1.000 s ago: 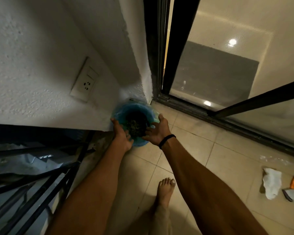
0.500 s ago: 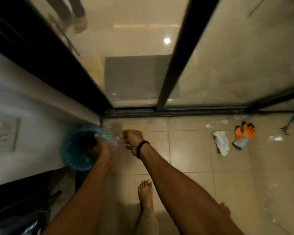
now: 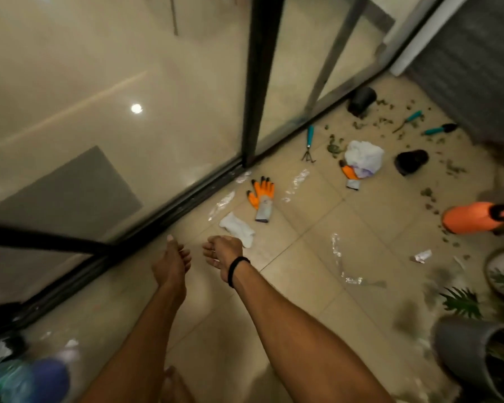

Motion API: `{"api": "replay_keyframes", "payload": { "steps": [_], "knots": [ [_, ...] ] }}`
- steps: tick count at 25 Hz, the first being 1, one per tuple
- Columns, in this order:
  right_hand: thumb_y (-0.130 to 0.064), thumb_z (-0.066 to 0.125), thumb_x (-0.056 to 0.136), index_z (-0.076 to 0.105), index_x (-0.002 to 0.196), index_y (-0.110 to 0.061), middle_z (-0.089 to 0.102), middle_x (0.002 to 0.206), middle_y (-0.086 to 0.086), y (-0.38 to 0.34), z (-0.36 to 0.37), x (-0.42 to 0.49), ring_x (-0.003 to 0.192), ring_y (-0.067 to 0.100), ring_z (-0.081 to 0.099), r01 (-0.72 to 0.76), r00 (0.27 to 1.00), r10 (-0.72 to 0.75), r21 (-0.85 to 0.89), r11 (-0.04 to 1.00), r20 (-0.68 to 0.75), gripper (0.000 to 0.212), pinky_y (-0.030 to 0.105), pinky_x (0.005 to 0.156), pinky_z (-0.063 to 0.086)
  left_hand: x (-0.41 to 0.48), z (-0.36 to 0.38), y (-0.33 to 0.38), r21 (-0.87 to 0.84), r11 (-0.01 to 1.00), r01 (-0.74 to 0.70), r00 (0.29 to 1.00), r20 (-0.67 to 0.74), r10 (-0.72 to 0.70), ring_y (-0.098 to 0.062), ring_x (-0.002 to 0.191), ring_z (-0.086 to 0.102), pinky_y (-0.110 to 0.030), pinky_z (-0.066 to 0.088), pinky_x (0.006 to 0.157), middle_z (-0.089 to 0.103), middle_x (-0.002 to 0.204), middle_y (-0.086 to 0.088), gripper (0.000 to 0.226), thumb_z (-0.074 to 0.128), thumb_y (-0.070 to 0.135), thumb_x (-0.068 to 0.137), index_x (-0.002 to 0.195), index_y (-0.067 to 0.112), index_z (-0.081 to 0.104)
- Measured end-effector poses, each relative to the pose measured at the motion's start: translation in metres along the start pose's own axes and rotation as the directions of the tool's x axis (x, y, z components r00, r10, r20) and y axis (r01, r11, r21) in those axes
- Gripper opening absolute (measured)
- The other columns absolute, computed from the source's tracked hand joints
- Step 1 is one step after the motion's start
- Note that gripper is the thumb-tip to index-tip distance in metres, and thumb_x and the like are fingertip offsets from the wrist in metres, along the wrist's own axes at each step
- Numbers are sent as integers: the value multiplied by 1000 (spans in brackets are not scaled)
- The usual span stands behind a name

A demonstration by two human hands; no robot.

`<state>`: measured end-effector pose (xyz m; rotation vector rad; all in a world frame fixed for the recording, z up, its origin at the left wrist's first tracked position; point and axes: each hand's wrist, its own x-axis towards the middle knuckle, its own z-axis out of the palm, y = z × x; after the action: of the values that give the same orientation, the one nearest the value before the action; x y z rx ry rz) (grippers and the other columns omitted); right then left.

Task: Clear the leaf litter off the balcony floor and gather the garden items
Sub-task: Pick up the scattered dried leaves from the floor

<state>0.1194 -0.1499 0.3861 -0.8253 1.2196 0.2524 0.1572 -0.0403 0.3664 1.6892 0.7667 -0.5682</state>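
The left hand (image 3: 172, 263) and right hand (image 3: 223, 254) hang side by side over the balcony floor (image 3: 303, 257), both empty with fingers loosely curled. I take this as a gap between pick-ups, with the gathering barely begun.

An orange glove (image 3: 261, 196) lies ahead of the hands. A white cloth (image 3: 237, 228) sits just beside it on the near side. A teal hand rake (image 3: 309, 144) lies beyond it. The leaf litter (image 3: 384, 120) lies well beyond it, around a tipped black pot (image 3: 361, 100).

The next move probably calls for a short forward reach to pinch the cloth or glove, then a carry to some container.

No brand, label or writing is legible anywhere.
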Motion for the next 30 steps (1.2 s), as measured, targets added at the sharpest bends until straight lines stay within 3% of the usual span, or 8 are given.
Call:
{"api": "replay_keyframes", "payload": {
  "steps": [5, 8, 10, 13, 17, 21, 25, 30],
  "knots": [
    [-11, 58, 88, 70, 92, -5, 70, 74, 8, -77, -168, 20, 56, 17, 58, 32, 982, -5, 144, 989, -186, 14, 27, 55, 48, -77, 164, -4, 248, 956, -157, 978, 174, 115, -22, 77, 66, -40, 57, 76, 71, 87, -10, 37, 55, 49, 98, 90, 15, 67],
    [-9, 56, 90, 68, 85, -6, 68, 73, 8, -119, -254, 27, 60, 18, 59, 56, 967, -3, 200, 978, -256, 13, 30, 61, 51, -106, 246, -5, 332, 920, -208, 961, 247, 128, -24, 78, 66, -44, 57, 81, 71, 90, -10, 38, 57, 52, 96, 93, 15, 66],
    [-8, 57, 89, 68, 89, -4, 70, 77, 9, -141, -307, 39, 63, 19, 62, 79, 952, 1, 247, 966, -307, 12, 29, 63, 54, -116, 300, -8, 377, 889, -259, 938, 317, 139, -29, 86, 68, -46, 57, 81, 72, 96, -7, 46, 58, 62, 90, 97, 18, 67],
    [-10, 61, 82, 70, 92, -3, 74, 86, 13, -162, -354, 59, 70, 23, 68, 100, 929, 11, 281, 955, -369, 16, 28, 60, 53, -105, 357, -21, 475, 799, -368, 894, 417, 164, -28, 111, 66, -44, 60, 85, 63, 130, -5, 78, 50, 88, 74, 119, 26, 66],
    [-18, 61, 82, 71, 94, -9, 74, 95, 14, -200, -405, 103, 82, 28, 70, 115, 918, -8, 247, 962, -396, 18, 28, 60, 56, -64, 437, -36, 627, 635, -451, 885, 410, 223, -23, 111, 64, -52, 51, 95, 68, 118, -2, 59, 46, 89, 78, 90, 35, 65],
    [-17, 58, 85, 68, 78, -19, 75, 90, 7, -248, -455, 136, 89, 27, 70, 142, 879, -60, 139, 980, -473, 12, 42, 83, 59, -117, 521, 9, 612, 506, -608, 782, 573, 246, -9, 78, 61, -29, 47, 72, 63, 83, 9, 36, 58, 56, 95, 103, 21, 60],
    [-17, 56, 91, 71, 106, -10, 71, 111, 8, -280, -515, 154, 106, 30, 63, 85, 800, -57, 18, 996, -597, 23, 32, 88, 51, -133, 610, 8, 588, 268, -763, 645, 715, 269, -21, 81, 67, -32, 50, 72, 70, 96, -7, 37, 66, 43, 93, 113, 12, 65],
    [-15, 54, 92, 72, 100, -10, 71, 108, 9, -291, -621, 158, 104, 30, 63, 115, 645, -7, 88, 989, -764, 21, 35, 88, 52, -184, 727, -24, 430, -34, -902, 420, 893, 160, -31, 93, 65, -32, 44, 74, 69, 102, -13, 30, 73, 26, 90, 114, 8, 67]
  ]
}}
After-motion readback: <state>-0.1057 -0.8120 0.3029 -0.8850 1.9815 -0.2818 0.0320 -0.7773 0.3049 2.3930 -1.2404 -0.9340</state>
